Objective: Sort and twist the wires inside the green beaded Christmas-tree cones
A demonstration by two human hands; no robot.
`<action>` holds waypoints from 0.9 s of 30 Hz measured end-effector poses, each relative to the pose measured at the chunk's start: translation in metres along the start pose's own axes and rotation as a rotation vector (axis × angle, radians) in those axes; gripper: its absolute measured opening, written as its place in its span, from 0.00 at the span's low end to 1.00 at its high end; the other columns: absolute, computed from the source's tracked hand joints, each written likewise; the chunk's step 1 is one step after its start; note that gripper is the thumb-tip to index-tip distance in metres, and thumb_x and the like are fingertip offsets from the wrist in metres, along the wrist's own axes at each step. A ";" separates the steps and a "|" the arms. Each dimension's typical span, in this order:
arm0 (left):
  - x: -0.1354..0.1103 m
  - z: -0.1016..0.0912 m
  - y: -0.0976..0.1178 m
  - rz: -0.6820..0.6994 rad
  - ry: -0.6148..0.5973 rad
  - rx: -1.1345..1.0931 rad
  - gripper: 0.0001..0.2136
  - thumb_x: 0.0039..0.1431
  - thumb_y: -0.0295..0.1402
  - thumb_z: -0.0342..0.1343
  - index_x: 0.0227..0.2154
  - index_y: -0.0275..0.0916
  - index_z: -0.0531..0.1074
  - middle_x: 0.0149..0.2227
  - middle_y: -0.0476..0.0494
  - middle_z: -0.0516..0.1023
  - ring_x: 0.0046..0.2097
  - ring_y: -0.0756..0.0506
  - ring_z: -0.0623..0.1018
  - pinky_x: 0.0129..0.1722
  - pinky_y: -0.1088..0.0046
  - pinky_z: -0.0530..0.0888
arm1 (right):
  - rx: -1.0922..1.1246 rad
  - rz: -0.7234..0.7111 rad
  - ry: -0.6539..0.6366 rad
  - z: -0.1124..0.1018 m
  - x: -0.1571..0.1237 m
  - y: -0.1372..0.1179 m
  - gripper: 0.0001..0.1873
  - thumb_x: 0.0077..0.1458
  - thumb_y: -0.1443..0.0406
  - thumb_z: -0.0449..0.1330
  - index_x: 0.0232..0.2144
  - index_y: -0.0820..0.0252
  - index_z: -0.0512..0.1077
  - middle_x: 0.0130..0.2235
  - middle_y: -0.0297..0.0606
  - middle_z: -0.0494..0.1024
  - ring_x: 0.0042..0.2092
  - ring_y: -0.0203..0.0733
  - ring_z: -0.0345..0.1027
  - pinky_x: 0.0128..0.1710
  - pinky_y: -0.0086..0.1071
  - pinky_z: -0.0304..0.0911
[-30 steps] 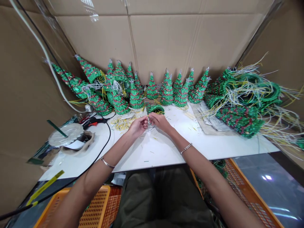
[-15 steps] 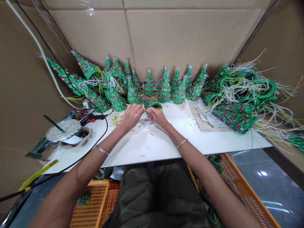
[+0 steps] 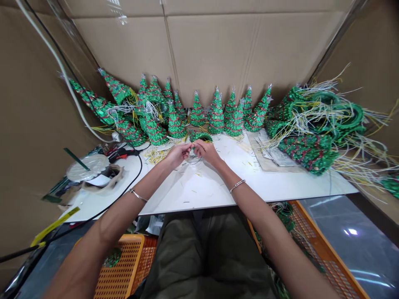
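My left hand [image 3: 178,154] and my right hand [image 3: 206,151] meet over the white tabletop [image 3: 218,187], fingertips pinched together on a thin wire piece [image 3: 191,148] too small to make out clearly. Just beyond my fingers lies a green tinsel ring [image 3: 201,137]. A row of small green tinsel Christmas trees [image 3: 216,113] with red trim and silver tops stands along the back of the table. A scatter of short yellow wire clippings [image 3: 156,155] lies left of my hands.
Toppled trees with loose wires [image 3: 121,112] pile at the back left; a heap of green tinsel cones with long wires [image 3: 314,124] fills the right. A lidded plastic cup [image 3: 85,167], a black cable [image 3: 137,174] and orange crates [image 3: 123,265] sit left and below. Cardboard walls enclose the table.
My hands moved out toward the tinsel ring, then drew slightly back and came together again, fingertips pinching. The camera view shifted a little.
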State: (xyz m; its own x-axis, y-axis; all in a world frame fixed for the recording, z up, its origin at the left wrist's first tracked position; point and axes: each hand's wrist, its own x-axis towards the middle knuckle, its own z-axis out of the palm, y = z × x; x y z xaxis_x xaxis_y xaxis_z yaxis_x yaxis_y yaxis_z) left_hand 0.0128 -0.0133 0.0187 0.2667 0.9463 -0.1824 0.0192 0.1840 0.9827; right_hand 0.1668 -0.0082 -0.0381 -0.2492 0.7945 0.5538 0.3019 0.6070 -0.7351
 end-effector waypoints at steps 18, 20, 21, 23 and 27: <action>-0.007 -0.024 0.003 0.942 0.186 1.333 0.12 0.64 0.36 0.45 0.30 0.42 0.71 0.37 0.36 0.72 0.42 0.39 0.67 0.42 0.59 0.60 | 0.138 0.104 0.064 0.005 0.001 -0.001 0.16 0.63 0.54 0.47 0.34 0.58 0.67 0.23 0.29 0.73 0.19 0.31 0.65 0.24 0.25 0.61; -0.011 -0.018 0.002 0.884 0.201 1.204 0.12 0.63 0.38 0.47 0.28 0.41 0.71 0.35 0.38 0.72 0.41 0.40 0.66 0.43 0.60 0.60 | 0.141 0.102 0.062 0.005 0.001 -0.001 0.16 0.63 0.54 0.47 0.35 0.58 0.67 0.23 0.29 0.73 0.19 0.31 0.65 0.24 0.25 0.61; -0.012 -0.014 0.001 0.845 0.214 1.100 0.12 0.62 0.39 0.49 0.27 0.41 0.70 0.34 0.40 0.72 0.41 0.41 0.67 0.43 0.61 0.61 | 0.141 0.094 0.060 0.005 0.001 -0.001 0.16 0.63 0.54 0.47 0.35 0.58 0.67 0.24 0.29 0.73 0.19 0.31 0.65 0.24 0.25 0.61; -0.011 -0.005 -0.004 0.718 0.236 0.794 0.11 0.59 0.39 0.52 0.25 0.40 0.70 0.31 0.43 0.71 0.38 0.43 0.67 0.41 0.65 0.63 | 0.130 0.073 0.061 0.006 0.001 -0.001 0.16 0.63 0.55 0.47 0.35 0.58 0.67 0.24 0.30 0.73 0.19 0.31 0.65 0.24 0.25 0.61; -0.002 0.007 -0.012 0.253 0.186 0.084 0.10 0.52 0.38 0.56 0.22 0.38 0.69 0.20 0.51 0.62 0.24 0.51 0.62 0.26 0.74 0.60 | 0.060 0.037 0.055 0.006 0.001 -0.001 0.16 0.64 0.56 0.46 0.33 0.58 0.67 0.24 0.30 0.72 0.19 0.31 0.65 0.26 0.25 0.61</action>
State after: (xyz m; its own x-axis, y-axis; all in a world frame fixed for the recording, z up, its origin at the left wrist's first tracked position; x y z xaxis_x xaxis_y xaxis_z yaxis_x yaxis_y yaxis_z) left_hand 0.0186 -0.0191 0.0073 0.0923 0.9930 0.0735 0.0562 -0.0789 0.9953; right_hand 0.1613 -0.0083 -0.0396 -0.1876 0.8169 0.5455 0.2533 0.5768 -0.7766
